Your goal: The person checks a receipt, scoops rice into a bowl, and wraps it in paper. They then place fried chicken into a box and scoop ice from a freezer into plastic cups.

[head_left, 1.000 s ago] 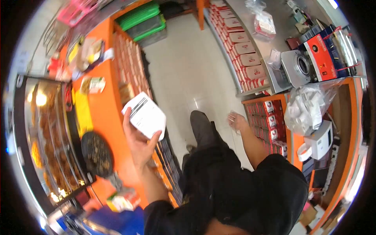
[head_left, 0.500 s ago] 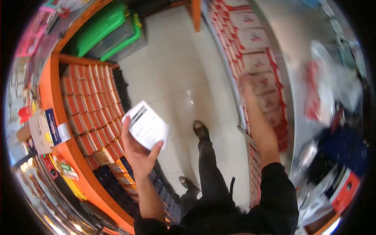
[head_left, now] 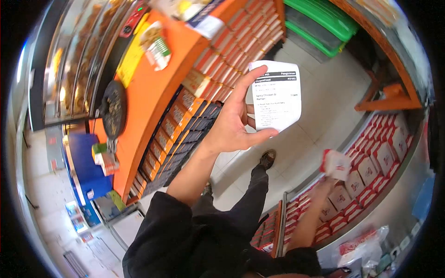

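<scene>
Between the thumb and fingers of my left hand (head_left: pixel 236 123) is a white printed receipt (head_left: pixel 277 99), its text facing up. My right hand (head_left: pixel 326 184), blurred by motion, grips a small white and red box (head_left: pixel 336 165) above the stacked boxes on the right. Those white and red boxes (head_left: pixel 368 172) stand in packed rows along a low shelf.
On the left an orange counter (head_left: pixel 160 99) carries a dark round tray (head_left: pixel 114 109) and a yellow sheet. Orange and white boxes fill the shelf beneath it. Green-lidded bins (head_left: pixel 324 21) sit at the far end of the tiled floor (head_left: pixel 301 60).
The view has turned to the left. My right hand has come up from the box rows with a white and red box. My left hand still holds the receipt.
</scene>
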A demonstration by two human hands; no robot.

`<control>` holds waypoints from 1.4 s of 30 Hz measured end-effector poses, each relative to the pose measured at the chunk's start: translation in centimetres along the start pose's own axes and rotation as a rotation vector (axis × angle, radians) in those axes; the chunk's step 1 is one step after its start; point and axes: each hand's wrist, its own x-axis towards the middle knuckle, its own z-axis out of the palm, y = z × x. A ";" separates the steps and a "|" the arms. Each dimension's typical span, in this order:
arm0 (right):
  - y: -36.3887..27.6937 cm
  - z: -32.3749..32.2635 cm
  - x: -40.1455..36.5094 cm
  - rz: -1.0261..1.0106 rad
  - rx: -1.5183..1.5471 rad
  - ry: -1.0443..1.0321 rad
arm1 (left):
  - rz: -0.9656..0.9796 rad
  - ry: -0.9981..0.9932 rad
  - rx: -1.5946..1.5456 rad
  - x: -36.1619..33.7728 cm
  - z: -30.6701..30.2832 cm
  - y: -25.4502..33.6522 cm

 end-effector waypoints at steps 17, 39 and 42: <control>7.2 37.6 -36.7 -0.352 -0.136 -1.039 | 0.247 0.810 0.157 -43.8 -21.5 14.5; 44.4 43.3 -84.4 0.444 -1.355 -2.044 | -0.942 1.923 0.726 -104.2 -56.8 2.0; 52.5 41.2 -93.8 0.073 -1.532 -2.407 | -1.378 1.819 0.318 -116.1 -49.8 -1.4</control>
